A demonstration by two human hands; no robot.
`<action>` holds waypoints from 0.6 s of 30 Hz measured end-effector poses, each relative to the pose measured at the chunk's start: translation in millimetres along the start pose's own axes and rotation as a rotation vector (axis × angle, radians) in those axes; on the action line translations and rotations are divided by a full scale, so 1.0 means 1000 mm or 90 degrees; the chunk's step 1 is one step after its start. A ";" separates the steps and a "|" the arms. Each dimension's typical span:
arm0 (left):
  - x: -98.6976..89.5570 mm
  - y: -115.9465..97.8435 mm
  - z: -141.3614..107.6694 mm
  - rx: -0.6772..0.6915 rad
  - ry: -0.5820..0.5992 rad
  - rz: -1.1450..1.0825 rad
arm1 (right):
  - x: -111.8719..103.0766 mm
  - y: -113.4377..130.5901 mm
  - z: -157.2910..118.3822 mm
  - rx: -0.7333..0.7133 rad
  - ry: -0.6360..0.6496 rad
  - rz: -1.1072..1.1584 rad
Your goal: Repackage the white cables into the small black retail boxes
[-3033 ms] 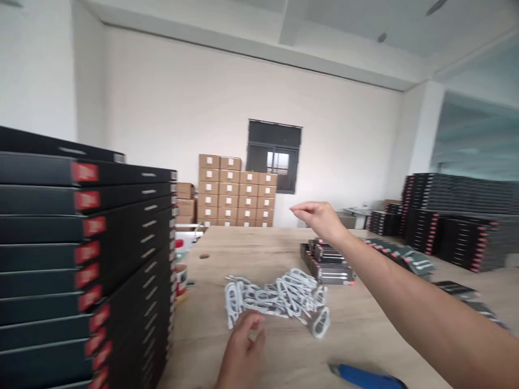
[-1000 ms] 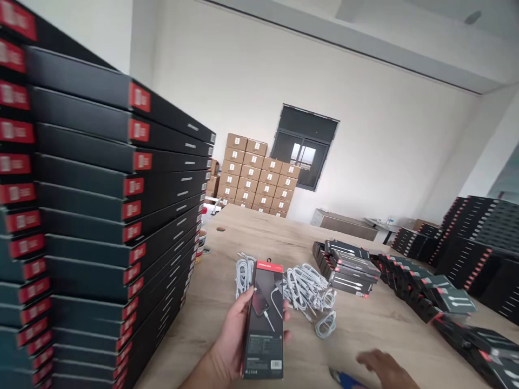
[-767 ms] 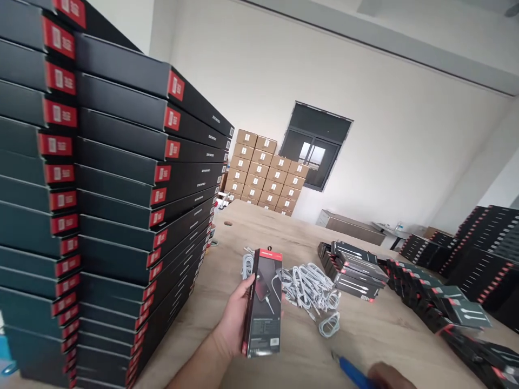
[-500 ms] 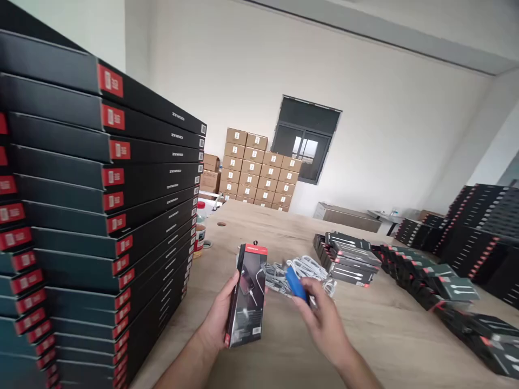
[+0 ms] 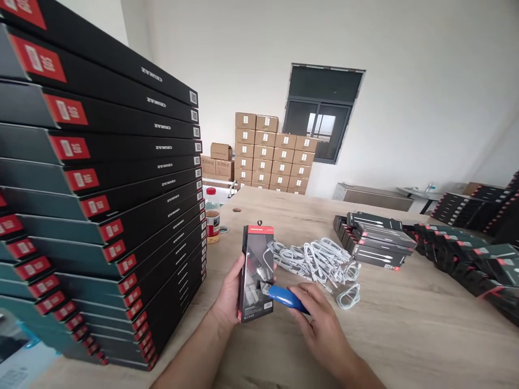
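My left hand (image 5: 230,292) is closed around the side of a slim black cable box (image 5: 258,259) with a red top strip and a hang loop, held upright above the table. In my right hand (image 5: 318,313) is a blue utility knife (image 5: 286,297). Its pale metal end points left and lies over the front of the box's lower half; whether it touches cannot be told. Behind the hands a heap of white cables (image 5: 320,259) lies in coils on the wooden table. One small coil (image 5: 348,296) sits at the heap's near right.
A tall stack of flat black boxes (image 5: 162,167) rises at my left. To the right lie small cable boxes (image 5: 377,240) and a long row of dark boxes (image 5: 466,259). A red-lidded jar (image 5: 212,219) stands behind the stack. Brown cartons (image 5: 273,154) are piled by the wall.
My right hand has brought the utility knife left, from beside the cable box to across its front. The view has shifted, showing more of the cable heap.
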State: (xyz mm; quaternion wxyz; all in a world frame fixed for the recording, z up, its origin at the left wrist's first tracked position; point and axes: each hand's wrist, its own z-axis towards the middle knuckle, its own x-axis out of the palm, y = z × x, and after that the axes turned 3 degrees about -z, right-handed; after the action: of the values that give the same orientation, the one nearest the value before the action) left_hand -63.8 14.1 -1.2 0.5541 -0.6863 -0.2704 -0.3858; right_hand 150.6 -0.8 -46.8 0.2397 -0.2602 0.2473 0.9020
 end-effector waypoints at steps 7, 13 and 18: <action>0.003 0.001 -0.004 0.004 -0.001 0.021 | 0.002 0.002 0.000 0.004 -0.011 0.017; 0.006 -0.001 -0.006 -0.006 -0.025 0.026 | 0.002 0.003 -0.001 0.005 -0.005 0.002; 0.004 0.006 -0.005 -0.031 -0.020 0.022 | 0.004 0.004 -0.001 0.008 -0.028 -0.020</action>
State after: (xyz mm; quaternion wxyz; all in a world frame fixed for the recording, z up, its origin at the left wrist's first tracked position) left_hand -58.2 7.5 -0.4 0.5396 -0.7101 -0.2575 -0.3718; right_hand 145.2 -3.2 -48.2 0.2609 -0.2425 0.2435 0.9021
